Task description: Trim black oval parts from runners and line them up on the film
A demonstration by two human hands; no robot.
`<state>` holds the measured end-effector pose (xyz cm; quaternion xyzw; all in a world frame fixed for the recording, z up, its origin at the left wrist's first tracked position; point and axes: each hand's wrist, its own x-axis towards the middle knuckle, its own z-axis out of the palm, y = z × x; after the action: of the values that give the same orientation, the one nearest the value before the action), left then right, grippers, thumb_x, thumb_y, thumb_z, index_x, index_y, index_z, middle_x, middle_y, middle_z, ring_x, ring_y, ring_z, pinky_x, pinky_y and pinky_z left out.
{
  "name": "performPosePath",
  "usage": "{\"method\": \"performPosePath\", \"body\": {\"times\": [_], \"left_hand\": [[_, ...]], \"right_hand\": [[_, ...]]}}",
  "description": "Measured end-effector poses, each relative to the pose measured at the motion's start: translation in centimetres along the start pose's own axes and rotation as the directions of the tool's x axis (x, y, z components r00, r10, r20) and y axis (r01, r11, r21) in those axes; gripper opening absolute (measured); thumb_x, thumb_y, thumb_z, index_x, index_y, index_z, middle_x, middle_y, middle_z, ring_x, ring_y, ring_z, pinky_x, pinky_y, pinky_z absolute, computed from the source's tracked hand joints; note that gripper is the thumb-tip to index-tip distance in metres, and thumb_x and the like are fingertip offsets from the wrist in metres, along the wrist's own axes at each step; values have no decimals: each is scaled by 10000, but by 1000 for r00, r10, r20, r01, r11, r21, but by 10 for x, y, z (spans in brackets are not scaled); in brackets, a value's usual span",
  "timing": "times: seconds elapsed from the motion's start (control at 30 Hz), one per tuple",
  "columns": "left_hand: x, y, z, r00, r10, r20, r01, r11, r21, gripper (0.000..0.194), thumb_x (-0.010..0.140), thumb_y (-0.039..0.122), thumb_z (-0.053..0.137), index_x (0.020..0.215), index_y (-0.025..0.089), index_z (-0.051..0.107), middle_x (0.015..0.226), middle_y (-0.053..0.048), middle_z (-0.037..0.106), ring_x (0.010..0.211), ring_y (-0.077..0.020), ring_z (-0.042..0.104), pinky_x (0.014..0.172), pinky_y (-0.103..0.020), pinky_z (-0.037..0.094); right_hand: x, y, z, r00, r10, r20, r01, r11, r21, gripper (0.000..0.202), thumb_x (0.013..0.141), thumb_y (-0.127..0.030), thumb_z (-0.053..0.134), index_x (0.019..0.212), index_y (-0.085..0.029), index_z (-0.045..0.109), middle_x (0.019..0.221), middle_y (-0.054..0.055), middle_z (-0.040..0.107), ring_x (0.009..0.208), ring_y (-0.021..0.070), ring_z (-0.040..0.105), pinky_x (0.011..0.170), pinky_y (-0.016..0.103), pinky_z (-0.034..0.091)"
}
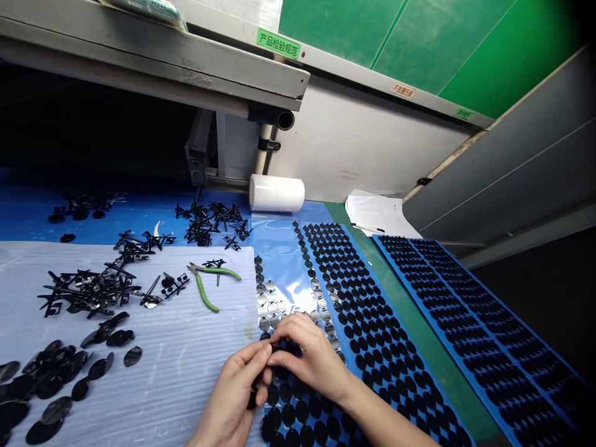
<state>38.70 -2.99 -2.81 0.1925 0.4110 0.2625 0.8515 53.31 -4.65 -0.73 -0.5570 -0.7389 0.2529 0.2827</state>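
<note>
My left hand (242, 388) is closed, with a black disc (252, 397) partly showing between its curled fingers. My right hand (314, 357) reaches across from the right, thumb and forefinger pinched on a small dark piece at the left fingertips. That piece looks like the edge of another black disc, mostly hidden by the fingers. Under both hands, rows of black discs (288, 415) lie on a blue sheet covered with clear film. Left of the hands, loose black discs (49, 379) are heaped on a pale, ribbed foam sheet (172, 385).
Green-handled cutters (205, 282) lie open on the foam beside piles of black plastic sprues (100, 288). A white film roll (277, 193) stands at the back. Rightward lie another disc-covered blue sheet (465, 310) and papers with a pen (375, 211). A metal frame (153, 68) overhangs the back left.
</note>
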Motion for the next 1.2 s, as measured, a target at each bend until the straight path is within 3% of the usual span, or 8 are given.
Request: {"method": "performPosePath", "body": {"times": [0.1,0.2,0.27,0.47,0.73,0.87,1.03,1.2], "left_hand": [[-3,0,5,998,17,-59,-15,999,35,227,741,305,566,843,109,617,514,18,495,354,-5,321,350,-133,210],[-6,0,10,982,25,-186,-27,1000,-8,257,701,228,600,935,128,565,716,-55,606,464,-56,463,368,-148,298],[-8,0,12,979,0,-206,-6,1000,-29,243,682,164,582,918,147,525,832,-88,629,517,-82,510,405,-173,348],[-9,-7,9,998,-52,18,50,993,106,157,746,306,521,716,158,479,593,-28,603,390,-43,383,362,-158,236],[-7,-6,6,993,-86,75,76,989,126,218,756,386,495,708,176,457,570,36,496,379,-34,323,331,-174,99],[-8,-5,4,994,-99,42,93,989,117,81,725,250,497,761,178,504,552,45,453,422,-51,320,348,-171,157],[-11,0,6,998,-60,22,57,992,113,280,698,195,524,965,125,568,777,-51,580,529,-84,430,390,-184,288],[-14,8,9,991,-111,70,108,993,46,341,756,229,507,1071,101,540,902,-141,624,561,-110,487,387,-190,306]], "right_hand": [[-3,4,3,999,38,-39,-38,999,-1,53,807,-233,545,835,-210,583,804,8,605,799,146,548,734,269,414],[4,21,-6,989,79,-121,-90,992,-93,76,821,-213,520,821,-210,596,791,3,623,771,136,558,716,250,424],[12,38,-15,978,109,-179,-139,977,-164,86,823,-216,514,824,-203,599,807,16,627,786,151,552,729,273,413],[28,73,-25,982,139,-128,-170,947,-273,56,777,-238,581,748,-219,624,797,3,640,787,166,547,733,301,385],[28,71,-24,984,164,-66,-177,923,-341,76,778,-269,579,753,-230,640,831,4,624,824,166,534,720,286,368],[28,71,-21,983,168,-75,-184,912,-367,107,789,-305,562,747,-241,636,829,1,613,830,172,522,717,295,359],[25,68,-16,978,163,-128,-201,892,-405,85,791,-298,558,839,-250,610,854,13,591,841,189,504,698,310,344],[20,46,-18,973,128,-191,-192,908,-373,127,839,-241,484,937,-222,562,908,48,573,867,199,501,744,341,353]]}}
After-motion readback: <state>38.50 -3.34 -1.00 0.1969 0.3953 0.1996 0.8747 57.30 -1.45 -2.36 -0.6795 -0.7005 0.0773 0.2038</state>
